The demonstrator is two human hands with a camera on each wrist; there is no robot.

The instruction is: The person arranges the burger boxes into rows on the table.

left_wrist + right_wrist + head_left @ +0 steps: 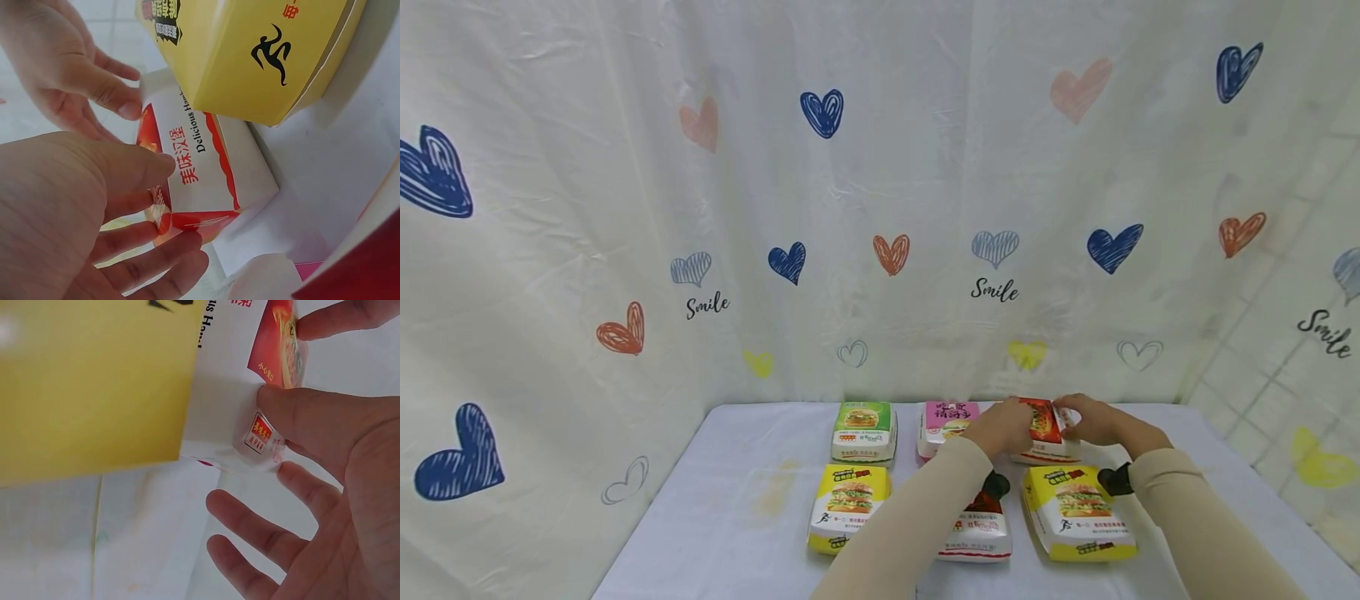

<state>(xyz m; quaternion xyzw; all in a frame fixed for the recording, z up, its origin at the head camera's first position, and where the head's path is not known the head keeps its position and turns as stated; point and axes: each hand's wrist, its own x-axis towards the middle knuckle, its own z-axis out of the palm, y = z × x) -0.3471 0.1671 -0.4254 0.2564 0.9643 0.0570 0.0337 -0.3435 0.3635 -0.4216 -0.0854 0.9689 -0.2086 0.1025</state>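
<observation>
Both hands are at a red and white burger box [1045, 429] in the back row at the right. My left hand [1006, 427] holds its left side, thumb over the front edge and fingers along the side wall in the left wrist view. At the opposite corner, my right hand [1093, 419] grips the box with the thumb on the white front [231, 394]; its lower fingers [250, 519] are spread off the box. Directly in front stands a yellow burger box [1078, 512], which overlaps the held box in both wrist views.
A green box [862, 433] and a pink box [947, 421] stand in the back row. In front are another yellow box [848, 504] and a red and white box [977, 533], partly behind the left sleeve. A heart-printed curtain [925, 333] hangs behind the white table [722, 500].
</observation>
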